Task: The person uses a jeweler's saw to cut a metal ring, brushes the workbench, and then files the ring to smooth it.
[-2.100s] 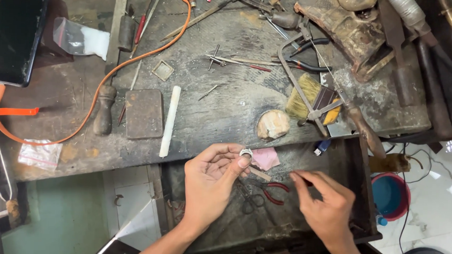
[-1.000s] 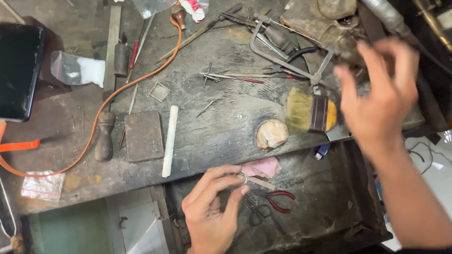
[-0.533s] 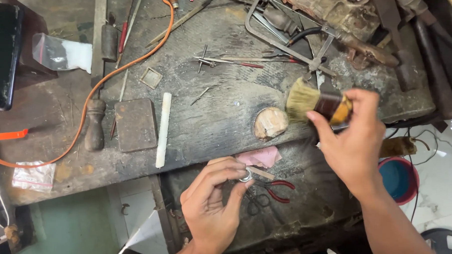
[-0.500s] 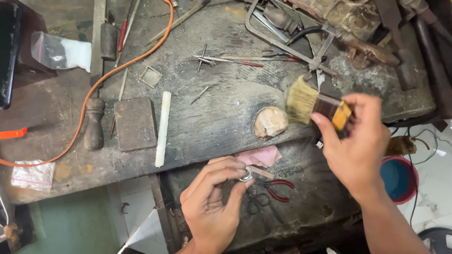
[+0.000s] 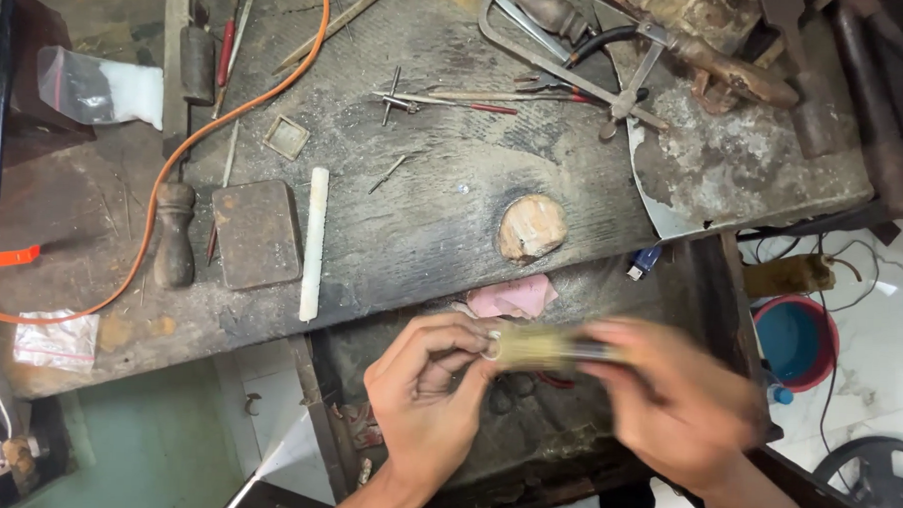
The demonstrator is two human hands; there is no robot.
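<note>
Left hand pinches one small silver ring; blurred right hand grips one tan-bristled brush against it. Worn wooden bench edge at 12 o'clock, close.

two bare hands, bare forearms, no sleeves

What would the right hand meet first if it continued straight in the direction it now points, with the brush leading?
The right hand, blurred by motion, points the brush leftward. First in that line is the small ring pinched in the left hand's fingertips; the bristles look already at it, though blur hides exact contact.
</note>
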